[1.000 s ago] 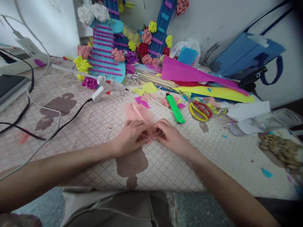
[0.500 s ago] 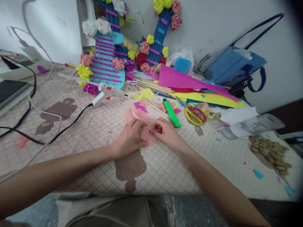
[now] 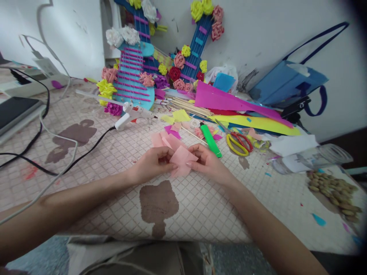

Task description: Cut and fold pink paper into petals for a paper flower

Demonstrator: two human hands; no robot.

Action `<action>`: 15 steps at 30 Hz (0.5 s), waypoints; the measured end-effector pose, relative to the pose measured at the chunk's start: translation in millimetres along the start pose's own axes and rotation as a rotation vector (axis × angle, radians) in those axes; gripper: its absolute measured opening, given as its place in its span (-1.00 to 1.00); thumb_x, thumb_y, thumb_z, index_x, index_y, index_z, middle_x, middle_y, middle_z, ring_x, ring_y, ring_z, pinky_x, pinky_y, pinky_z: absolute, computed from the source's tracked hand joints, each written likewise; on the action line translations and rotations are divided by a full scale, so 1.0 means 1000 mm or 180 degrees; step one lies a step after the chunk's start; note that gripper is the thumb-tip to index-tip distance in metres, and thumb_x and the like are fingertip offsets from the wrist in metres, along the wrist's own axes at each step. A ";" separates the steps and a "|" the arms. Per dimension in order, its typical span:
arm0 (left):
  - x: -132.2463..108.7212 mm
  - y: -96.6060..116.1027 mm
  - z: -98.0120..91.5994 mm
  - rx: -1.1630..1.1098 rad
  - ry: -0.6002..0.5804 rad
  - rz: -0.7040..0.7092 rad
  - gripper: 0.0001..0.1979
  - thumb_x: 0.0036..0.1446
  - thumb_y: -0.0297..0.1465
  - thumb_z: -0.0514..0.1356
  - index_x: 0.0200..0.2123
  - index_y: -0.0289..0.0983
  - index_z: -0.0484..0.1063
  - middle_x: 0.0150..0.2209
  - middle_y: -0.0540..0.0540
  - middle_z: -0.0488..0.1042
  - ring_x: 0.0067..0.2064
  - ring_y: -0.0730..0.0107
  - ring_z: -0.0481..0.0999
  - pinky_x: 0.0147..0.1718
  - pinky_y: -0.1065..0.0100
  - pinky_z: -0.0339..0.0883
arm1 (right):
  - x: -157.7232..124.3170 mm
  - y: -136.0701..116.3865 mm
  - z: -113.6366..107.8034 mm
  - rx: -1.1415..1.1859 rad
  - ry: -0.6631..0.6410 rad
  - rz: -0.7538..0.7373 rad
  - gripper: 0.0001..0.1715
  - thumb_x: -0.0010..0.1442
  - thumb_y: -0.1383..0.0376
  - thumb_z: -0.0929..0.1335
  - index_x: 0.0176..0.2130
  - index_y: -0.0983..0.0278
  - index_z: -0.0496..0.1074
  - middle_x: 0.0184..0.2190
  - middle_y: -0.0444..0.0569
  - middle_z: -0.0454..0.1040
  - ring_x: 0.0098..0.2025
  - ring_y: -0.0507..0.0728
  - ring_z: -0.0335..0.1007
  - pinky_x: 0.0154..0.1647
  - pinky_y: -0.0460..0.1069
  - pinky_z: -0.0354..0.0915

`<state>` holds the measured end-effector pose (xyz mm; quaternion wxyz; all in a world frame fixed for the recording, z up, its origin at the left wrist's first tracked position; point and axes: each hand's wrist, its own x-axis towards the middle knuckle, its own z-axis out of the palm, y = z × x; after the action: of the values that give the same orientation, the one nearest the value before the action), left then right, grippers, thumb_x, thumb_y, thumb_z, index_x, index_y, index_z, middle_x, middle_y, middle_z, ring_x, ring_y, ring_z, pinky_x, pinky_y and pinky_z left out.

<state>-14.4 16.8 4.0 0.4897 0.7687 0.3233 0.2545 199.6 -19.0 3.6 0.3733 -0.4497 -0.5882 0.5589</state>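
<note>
A small pink paper piece (image 3: 182,159) is held up off the table between both hands. My left hand (image 3: 151,165) pinches its left side with closed fingers. My right hand (image 3: 208,163) grips its right side, fingers curled. Behind the hands, more pink paper pieces (image 3: 165,140) lie flat on the patterned tablecloth (image 3: 114,152). A green lighter (image 3: 210,139) lies just beyond my right hand.
A white glue gun (image 3: 129,113) with a black cord lies at left centre. Yellow-handled scissors (image 3: 239,141), wooden sticks (image 3: 189,105), coloured foam sheets (image 3: 229,99) and blue flower-decorated craft pieces (image 3: 134,78) crowd the back. Seeds (image 3: 332,191) and a plastic bottle (image 3: 312,158) lie right.
Both hands have lifted the pink paper off the table and spread it between them; earlier they pressed it down against the cloth. The view has shifted slightly.
</note>
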 end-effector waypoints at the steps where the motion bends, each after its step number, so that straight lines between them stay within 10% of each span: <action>1: 0.001 0.001 -0.002 -0.0368 -0.0105 -0.0106 -0.83 0.07 -0.35 0.20 -0.30 -0.34 0.37 -0.37 -0.06 0.48 -0.35 0.43 0.48 -0.40 0.41 0.37 | -0.001 0.000 0.000 0.0110 -0.0100 0.0000 -0.64 0.09 0.28 0.41 -0.15 0.20 0.23 -0.22 -0.05 0.43 -0.23 0.07 0.42 -0.22 0.00 0.35; 5: 0.002 0.002 -0.007 -0.1251 -0.0407 -0.0511 -0.80 0.04 -0.35 0.24 -0.29 -0.35 0.38 -0.35 -0.06 0.48 -0.34 0.45 0.48 -0.38 0.42 0.36 | -0.005 -0.003 0.003 0.0388 -0.0368 0.0004 -0.55 0.12 0.26 0.41 -0.04 0.17 0.19 -0.23 -0.08 0.43 -0.21 0.07 0.41 -0.20 -0.01 0.33; 15: 0.004 0.003 -0.012 -0.0915 -0.0364 -0.0572 -0.74 0.08 -0.34 0.21 -0.17 -0.36 0.38 -0.38 -0.03 0.44 -0.40 0.49 0.42 -0.47 0.47 0.27 | -0.007 0.000 0.008 0.0177 -0.0124 -0.0027 -0.57 0.17 0.33 0.35 0.02 0.10 0.22 -0.44 -0.21 0.29 -0.45 -0.01 0.21 -0.46 -0.10 0.14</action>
<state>-19.4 26.0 11.4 0.6329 0.6720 0.3225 0.2093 194.0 -28.2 3.6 0.3765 -0.4258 -0.5815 0.5821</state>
